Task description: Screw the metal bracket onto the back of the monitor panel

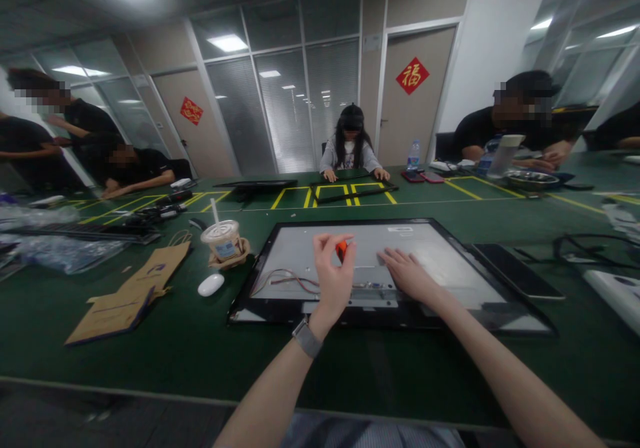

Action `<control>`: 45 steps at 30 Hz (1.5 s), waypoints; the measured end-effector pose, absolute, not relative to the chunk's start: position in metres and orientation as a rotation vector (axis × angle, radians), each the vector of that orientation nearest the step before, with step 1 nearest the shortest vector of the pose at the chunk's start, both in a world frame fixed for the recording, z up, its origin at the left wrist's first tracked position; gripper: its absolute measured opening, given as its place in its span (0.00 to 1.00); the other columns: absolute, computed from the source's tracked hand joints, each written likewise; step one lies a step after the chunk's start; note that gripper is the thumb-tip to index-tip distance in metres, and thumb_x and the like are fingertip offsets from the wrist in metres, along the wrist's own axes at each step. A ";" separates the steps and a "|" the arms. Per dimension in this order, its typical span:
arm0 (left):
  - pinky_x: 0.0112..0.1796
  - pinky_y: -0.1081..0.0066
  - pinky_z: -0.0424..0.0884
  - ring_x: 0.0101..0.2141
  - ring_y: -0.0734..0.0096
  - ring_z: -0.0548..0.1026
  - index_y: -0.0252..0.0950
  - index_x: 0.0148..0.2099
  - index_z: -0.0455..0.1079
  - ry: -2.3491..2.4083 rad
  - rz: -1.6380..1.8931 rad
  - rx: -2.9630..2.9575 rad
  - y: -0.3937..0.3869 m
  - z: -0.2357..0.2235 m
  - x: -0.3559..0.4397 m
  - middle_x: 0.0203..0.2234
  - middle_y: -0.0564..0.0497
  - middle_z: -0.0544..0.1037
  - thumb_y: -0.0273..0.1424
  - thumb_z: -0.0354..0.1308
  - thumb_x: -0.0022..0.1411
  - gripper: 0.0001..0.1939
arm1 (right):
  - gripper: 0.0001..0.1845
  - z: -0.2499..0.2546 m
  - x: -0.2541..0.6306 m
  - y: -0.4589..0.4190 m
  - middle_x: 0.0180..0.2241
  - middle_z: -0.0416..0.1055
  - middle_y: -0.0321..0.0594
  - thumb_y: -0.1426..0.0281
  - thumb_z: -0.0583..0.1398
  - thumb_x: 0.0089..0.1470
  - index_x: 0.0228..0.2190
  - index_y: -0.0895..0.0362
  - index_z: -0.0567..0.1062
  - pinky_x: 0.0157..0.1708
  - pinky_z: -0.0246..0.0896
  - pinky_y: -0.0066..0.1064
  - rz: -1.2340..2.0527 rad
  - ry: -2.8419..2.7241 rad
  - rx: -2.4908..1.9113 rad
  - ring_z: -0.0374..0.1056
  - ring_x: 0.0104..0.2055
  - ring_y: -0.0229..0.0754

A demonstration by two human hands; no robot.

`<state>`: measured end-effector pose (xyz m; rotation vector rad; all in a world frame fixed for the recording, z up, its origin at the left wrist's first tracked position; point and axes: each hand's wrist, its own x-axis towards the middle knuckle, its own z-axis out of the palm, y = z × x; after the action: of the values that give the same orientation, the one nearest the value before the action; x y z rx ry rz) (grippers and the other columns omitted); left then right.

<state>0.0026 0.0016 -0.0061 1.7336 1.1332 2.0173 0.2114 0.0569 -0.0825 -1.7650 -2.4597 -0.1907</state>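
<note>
My left hand [334,271], with a watch at the wrist, is closed around the orange-and-black handle of a screwdriver [342,251]. Most of the tool is hidden by my fingers. It is above the metal back of a flat display panel [300,243], which lies in front of me with its black frame around it. My right hand [407,273] lies flat on the panel with its fingers stretched out, holding nothing. Between and below my hands runs a strip with connectors [373,286], and thin red and black wires [295,280] trail to its left.
Left of the panel are a white mouse [211,285], a drink cup [223,238] in a carrier and brown paper bags [120,301]. On the right lie a dark phone-like slab [517,271] and black glasses [595,248]. Opposite, a person touches a black frame [353,198]. Others sit farther off.
</note>
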 end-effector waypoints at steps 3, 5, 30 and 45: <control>0.47 0.66 0.68 0.46 0.65 0.72 0.39 0.47 0.76 1.029 1.943 1.714 -0.001 -0.004 0.002 0.44 0.46 0.72 0.32 0.52 0.69 0.12 | 0.28 -0.084 0.212 0.058 0.65 0.59 0.52 0.72 0.42 0.65 0.63 0.55 0.63 0.59 0.55 0.56 -0.180 -2.443 -1.755 0.56 0.66 0.58; 0.46 0.66 0.69 0.45 0.66 0.74 0.39 0.51 0.74 0.951 1.876 1.671 -0.002 -0.004 0.002 0.44 0.46 0.75 0.32 0.47 0.71 0.15 | 0.28 -0.085 0.213 0.059 0.65 0.59 0.51 0.72 0.42 0.66 0.63 0.55 0.64 0.59 0.55 0.56 -0.174 -2.435 -1.747 0.57 0.65 0.57; 0.42 0.68 0.69 0.38 0.68 0.74 0.37 0.47 0.73 0.997 1.878 1.711 -0.001 -0.006 0.004 0.37 0.48 0.77 0.33 0.54 0.69 0.10 | 0.28 -0.083 0.212 0.058 0.66 0.58 0.52 0.73 0.44 0.65 0.63 0.55 0.63 0.60 0.54 0.56 -0.160 -2.432 -1.775 0.57 0.66 0.58; 0.44 0.66 0.70 0.41 0.65 0.75 0.37 0.48 0.74 0.989 1.879 1.672 -0.002 -0.006 0.003 0.40 0.46 0.78 0.32 0.48 0.71 0.14 | 0.28 -0.084 0.213 0.059 0.66 0.57 0.51 0.71 0.43 0.66 0.64 0.56 0.62 0.60 0.54 0.56 -0.120 -2.436 -1.775 0.55 0.66 0.58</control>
<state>0.0028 -0.0018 -0.0063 1.6725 0.9890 1.8795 0.2130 0.0590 -0.0838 -1.7750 -2.4361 -0.1199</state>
